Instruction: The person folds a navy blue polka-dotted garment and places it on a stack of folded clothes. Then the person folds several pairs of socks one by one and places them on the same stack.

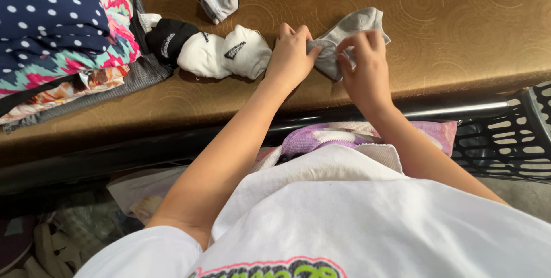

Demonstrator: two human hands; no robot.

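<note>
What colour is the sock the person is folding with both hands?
The sock is light grey, seen in the head view, pinched between the left hand and right hand.

Brown patterned surface (459,20): socks (224,54), folded clothes (63,37).

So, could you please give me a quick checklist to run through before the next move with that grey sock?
1. Left hand grip on grey sock: ok.
2. Right hand grip on the same sock: ok.
3. Sock lies on the brown surface: ok.
4. Rolled white socks apart from the grey sock: ok.
5. Folded clothes stack out of the way: ok.
6. Second sock under the grey one: cannot tell.
</note>
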